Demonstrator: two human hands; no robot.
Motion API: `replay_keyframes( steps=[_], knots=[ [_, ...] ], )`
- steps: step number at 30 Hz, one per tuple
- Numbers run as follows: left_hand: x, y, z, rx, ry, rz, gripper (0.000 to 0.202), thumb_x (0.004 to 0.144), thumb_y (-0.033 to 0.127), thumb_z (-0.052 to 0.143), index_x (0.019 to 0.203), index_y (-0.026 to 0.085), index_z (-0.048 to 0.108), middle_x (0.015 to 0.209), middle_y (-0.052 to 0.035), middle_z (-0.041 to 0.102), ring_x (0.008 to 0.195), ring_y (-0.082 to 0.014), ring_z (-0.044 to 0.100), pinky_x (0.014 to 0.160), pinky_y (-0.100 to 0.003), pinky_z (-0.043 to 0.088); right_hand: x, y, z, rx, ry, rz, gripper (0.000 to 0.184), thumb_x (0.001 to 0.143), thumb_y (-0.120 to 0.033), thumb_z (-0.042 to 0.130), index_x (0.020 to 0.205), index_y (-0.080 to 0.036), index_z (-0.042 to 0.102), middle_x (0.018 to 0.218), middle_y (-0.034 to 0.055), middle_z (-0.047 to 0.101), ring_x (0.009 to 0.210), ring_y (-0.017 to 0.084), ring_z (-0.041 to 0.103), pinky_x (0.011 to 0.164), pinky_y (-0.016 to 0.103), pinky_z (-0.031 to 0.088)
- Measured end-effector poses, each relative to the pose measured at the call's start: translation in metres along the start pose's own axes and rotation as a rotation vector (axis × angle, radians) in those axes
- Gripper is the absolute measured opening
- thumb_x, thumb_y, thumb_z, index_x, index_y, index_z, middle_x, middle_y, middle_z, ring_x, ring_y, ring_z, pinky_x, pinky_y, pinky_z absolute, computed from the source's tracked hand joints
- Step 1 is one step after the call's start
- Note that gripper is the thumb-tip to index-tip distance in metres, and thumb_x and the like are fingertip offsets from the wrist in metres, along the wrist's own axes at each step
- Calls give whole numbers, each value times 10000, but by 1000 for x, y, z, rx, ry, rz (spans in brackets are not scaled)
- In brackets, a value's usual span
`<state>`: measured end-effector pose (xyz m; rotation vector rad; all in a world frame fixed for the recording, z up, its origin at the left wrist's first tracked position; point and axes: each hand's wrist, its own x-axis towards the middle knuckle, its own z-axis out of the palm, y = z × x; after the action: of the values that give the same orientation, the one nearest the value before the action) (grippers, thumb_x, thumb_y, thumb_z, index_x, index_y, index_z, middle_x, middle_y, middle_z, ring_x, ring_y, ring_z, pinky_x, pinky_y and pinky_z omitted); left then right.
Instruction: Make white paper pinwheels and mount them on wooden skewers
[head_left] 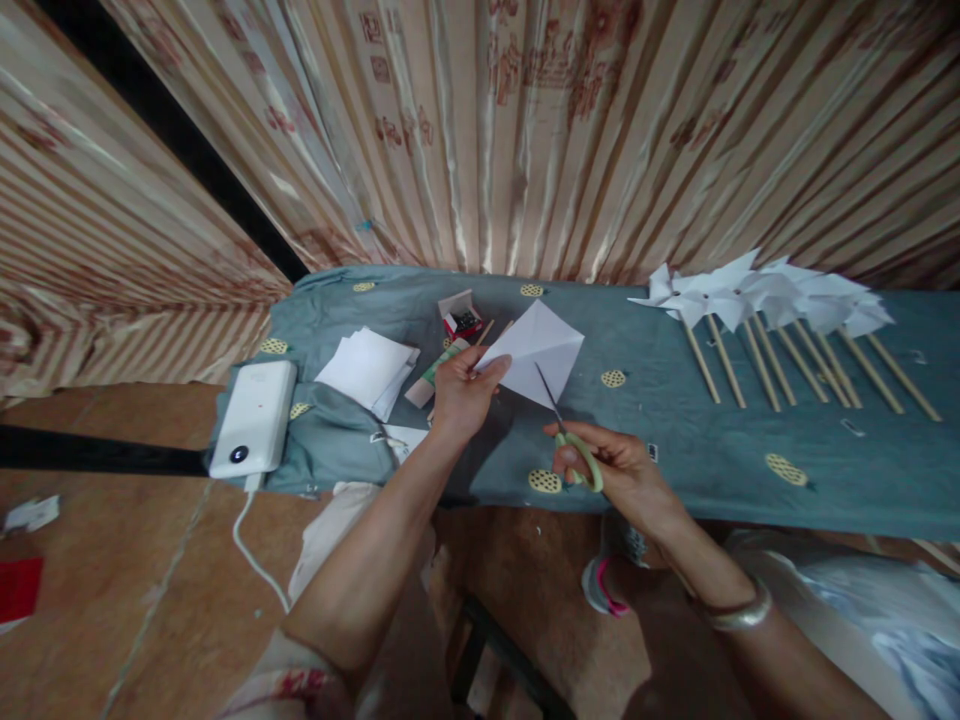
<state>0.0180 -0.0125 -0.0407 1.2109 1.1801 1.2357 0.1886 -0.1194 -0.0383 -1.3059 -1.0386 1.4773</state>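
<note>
My left hand [466, 392] pinches the left corner of a square sheet of white paper [541, 340], held above the cloth. Faint fold lines cross the sheet. In my right hand [626, 470] is a pair of scissors [583, 458] with light green handles, my fingers through the loops. Their blades lie over the lower part of the paper, pointing toward its middle; whether they have cut into it I cannot tell. Left of my left hand rests a stack of white paper squares [364, 370]. Just behind that hand stands a small open red box [461, 318] of dark little pieces.
Several white paper pinwheels [772, 295] on wooden sticks lie in a row at the right. A white power bank [255, 418] with a cable [259, 560] sits at the left edge of the cloth-covered table [697, 490]. Pleated curtains [525, 150] hang behind.
</note>
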Motion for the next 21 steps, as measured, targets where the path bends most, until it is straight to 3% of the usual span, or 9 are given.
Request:
replay_keyframes(
  steps=[21],
  knots=[
    [-2,2,2,-16,-21,-9,177,666,333,709,638,166,658,548,41,563,488,-91,455,446,-206,363,1,0,1,30,-16,8,379,656,-501,804,908,-221,768,619,-5,633,527,99,531,514,251,481]
  ],
)
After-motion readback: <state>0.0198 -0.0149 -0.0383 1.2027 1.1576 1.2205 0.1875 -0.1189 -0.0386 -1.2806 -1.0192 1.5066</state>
